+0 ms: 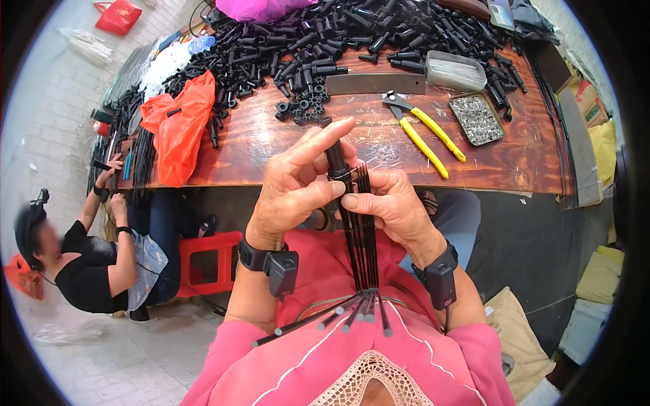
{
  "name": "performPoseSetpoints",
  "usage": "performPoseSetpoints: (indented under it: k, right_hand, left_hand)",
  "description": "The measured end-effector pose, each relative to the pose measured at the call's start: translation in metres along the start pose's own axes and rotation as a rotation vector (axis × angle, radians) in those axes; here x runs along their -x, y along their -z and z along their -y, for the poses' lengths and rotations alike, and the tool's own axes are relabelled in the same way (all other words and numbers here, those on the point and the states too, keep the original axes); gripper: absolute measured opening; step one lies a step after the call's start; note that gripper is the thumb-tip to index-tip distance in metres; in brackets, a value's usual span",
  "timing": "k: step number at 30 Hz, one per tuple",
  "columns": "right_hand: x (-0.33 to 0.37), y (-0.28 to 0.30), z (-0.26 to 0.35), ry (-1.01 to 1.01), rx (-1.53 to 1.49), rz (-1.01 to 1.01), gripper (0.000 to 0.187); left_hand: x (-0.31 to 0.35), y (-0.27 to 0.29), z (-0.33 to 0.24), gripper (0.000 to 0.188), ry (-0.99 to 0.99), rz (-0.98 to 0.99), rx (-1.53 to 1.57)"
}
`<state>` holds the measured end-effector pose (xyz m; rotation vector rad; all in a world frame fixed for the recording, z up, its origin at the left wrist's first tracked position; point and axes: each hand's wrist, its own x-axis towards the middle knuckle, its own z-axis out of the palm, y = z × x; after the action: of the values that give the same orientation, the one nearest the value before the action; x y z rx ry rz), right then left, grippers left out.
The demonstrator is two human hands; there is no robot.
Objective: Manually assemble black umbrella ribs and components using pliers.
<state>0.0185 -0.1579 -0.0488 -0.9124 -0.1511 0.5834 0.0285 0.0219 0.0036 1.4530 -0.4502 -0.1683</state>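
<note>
My left hand [288, 189] is closed round a black plastic umbrella runner [336, 157], a tube with a notched collar, its upper end tilted away from me. At the collar, my right hand [399, 206] pinches the thin upper ends of several black umbrella ribs [364, 260] between thumb and forefinger. The thumbs of both hands are close together there. Some ribs hang from the collar down over my lap, and their thicker grey-tipped lower ends fan out. Whether every rib is joined to the runner cannot be made out.
On the wooden table [257, 159] lie yellow-handled pliers [433, 139], a metal strip [376, 84], a tin of small metal pieces [477, 119], a box of wires [455, 71], and heaped black runners [298, 44]. A red bag [179, 128] lies left. A co-worker [95, 257] sits beyond a red stool [210, 260].
</note>
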Motion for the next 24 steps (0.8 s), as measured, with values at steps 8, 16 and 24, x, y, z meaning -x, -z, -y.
performPoseSetpoints:
  k: [8, 16, 24]
  right_hand:
    - [0.0, 0.004, 0.0, 0.022, -0.002, 0.03, 0.023]
    - [0.001, 0.002, 0.002, -0.003, -0.04, 0.04, 0.025]
    - [0.001, 0.003, 0.002, -0.035, 0.045, 0.047, 0.025]
  left_hand:
    - [-0.002, -0.001, -0.006, 0.072, 0.059, 0.004, 0.05]
    - [-0.004, 0.008, -0.007, 0.071, 0.077, 0.074, 0.009]
    - [-0.011, 0.026, -0.004, 0.072, 0.056, 0.153, -0.039]
